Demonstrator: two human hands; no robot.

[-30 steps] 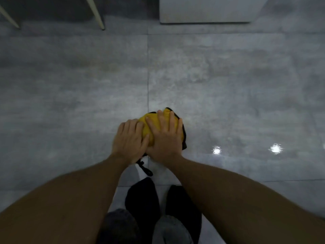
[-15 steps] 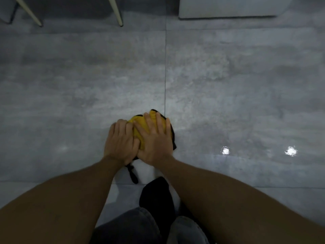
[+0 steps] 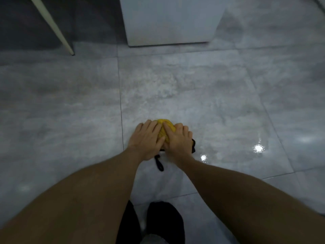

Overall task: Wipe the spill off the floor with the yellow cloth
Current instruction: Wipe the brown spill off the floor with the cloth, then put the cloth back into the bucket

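A bunched yellow cloth with black trim and a black loop lies on the grey tiled floor, just right of a tile seam. My left hand presses flat on its left side. Over its right side lies my right hand, fingers spread and the two hands touching. Most of the cloth is hidden under my palms. A pale, dull patch shows on the tile ahead of the cloth; I cannot tell whether it is liquid.
A white cabinet base stands ahead at the top. A cream furniture leg slants down at upper left. My dark-socked feet are at the bottom centre. Light glints shine on the glossy tile to the right.
Both hands have pushed the cloth forward and to the right across the tile seam. The cabinet and furniture leg now appear closer.
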